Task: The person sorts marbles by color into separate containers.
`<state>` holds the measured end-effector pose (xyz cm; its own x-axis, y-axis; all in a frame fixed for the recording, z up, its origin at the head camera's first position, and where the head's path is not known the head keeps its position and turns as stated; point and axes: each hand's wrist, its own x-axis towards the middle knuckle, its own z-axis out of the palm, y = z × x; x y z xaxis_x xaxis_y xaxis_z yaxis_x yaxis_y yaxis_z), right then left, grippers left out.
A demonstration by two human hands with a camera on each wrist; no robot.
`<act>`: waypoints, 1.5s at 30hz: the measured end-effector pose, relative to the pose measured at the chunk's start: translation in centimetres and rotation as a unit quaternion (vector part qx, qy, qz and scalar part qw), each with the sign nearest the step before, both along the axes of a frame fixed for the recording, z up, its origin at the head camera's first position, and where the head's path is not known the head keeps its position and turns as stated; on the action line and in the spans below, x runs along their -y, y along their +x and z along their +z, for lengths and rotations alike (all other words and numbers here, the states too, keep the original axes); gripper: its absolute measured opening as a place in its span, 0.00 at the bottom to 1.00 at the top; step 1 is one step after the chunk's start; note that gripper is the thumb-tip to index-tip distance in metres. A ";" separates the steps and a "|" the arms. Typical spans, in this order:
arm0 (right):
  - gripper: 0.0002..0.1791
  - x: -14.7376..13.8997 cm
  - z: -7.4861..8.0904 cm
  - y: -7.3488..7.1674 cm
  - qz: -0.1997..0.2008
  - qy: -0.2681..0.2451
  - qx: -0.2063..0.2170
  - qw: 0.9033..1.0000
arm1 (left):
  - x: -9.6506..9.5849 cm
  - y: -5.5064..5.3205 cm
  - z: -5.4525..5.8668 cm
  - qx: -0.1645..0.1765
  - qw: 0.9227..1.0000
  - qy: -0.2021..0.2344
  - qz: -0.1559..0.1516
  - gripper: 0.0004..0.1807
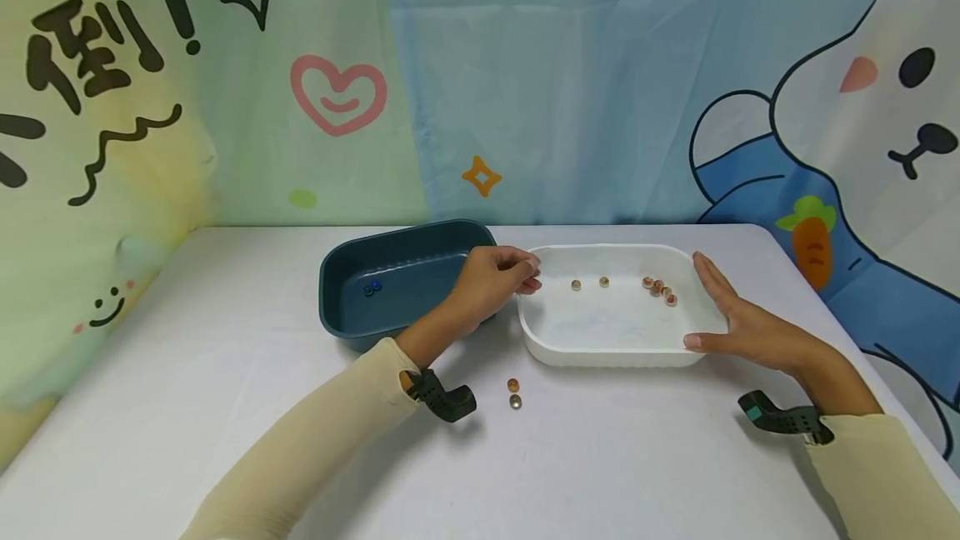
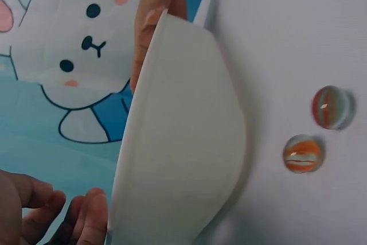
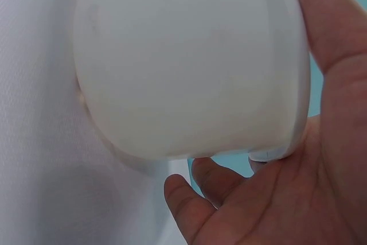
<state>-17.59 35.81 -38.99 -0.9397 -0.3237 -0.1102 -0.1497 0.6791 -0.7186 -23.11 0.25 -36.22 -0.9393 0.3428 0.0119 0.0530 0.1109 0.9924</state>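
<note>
My left hand (image 1: pixel 495 277) is at the left end of a white tray (image 1: pixel 615 342), its fingertips bent together just above the rim. In the left wrist view nothing shows between those fingers (image 2: pixel 43 213), though part of the hand is cut off. My right hand (image 1: pixel 753 332) rests against the tray's right end, fingers stretched along the far part and thumb on the near corner. Several orange-and-clear marbles (image 1: pixel 657 285) lie in the tray. On the tabletop in front sit an orange-streaked marble (image 2: pixel 303 154) and a red-and-greenish marble (image 2: pixel 330 107).
A dark teal tub (image 1: pixel 333 269) stands left of the tray, partly behind my left forearm, with dark blue marbles (image 1: pixel 377 285) inside. A white cloth (image 1: pixel 247 357) covers the table. Behind its back edge hangs a printed curtain (image 1: pixel 570 107).
</note>
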 end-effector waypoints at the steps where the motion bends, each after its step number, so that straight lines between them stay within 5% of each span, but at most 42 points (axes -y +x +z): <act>1: 0.65 0.0 0.0 0.0 0.001 0.001 -0.001 1.000 | 0.0 0.2 0.0 -0.005 1.000 -0.004 -0.005 0.11; 13: 0.64 0.0 -0.1 0.0 0.001 0.002 -0.004 1.000 | 1.3 3.2 0.3 -0.081 0.995 -0.039 -0.041 0.09; 32: 0.65 -0.1 -0.2 -0.1 -0.004 0.002 0.003 1.000 | 3.1 6.4 -2.4 -0.159 0.983 -0.061 -0.075 0.08; 45: 0.64 -0.1 -0.2 -0.1 0.002 -0.010 0.005 1.000 | 4.2 7.1 -4.3 -0.127 0.986 -0.085 -0.071 0.07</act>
